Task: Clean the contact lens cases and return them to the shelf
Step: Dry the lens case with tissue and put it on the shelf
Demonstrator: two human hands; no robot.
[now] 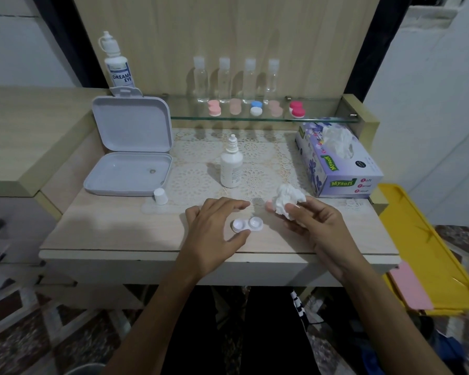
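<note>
An open white contact lens case (247,224), both wells bare and facing up, lies on the desk (119,234) close to its front edge, about midway along. The left hand (214,231) steadies it, thumb touching its near side and the fingers (238,204) arched loosely over the far side, more a light brace than a firm grip. The right hand (316,226) holds a crumpled tissue (289,200) pinched between thumb and fingertips, just beside the case to its right; something pinkish shows at the tissue's left edge, possibly a cap, though I can't be sure.

This looks like the wiping step: the wells seem ready to be dried. The next move would call for pressing the tissue into each well while the left hand keeps the case from sliding.

Five other cases (256,108) sit in a row on the glass shelf (322,119) above, where this one should end up.
</note>
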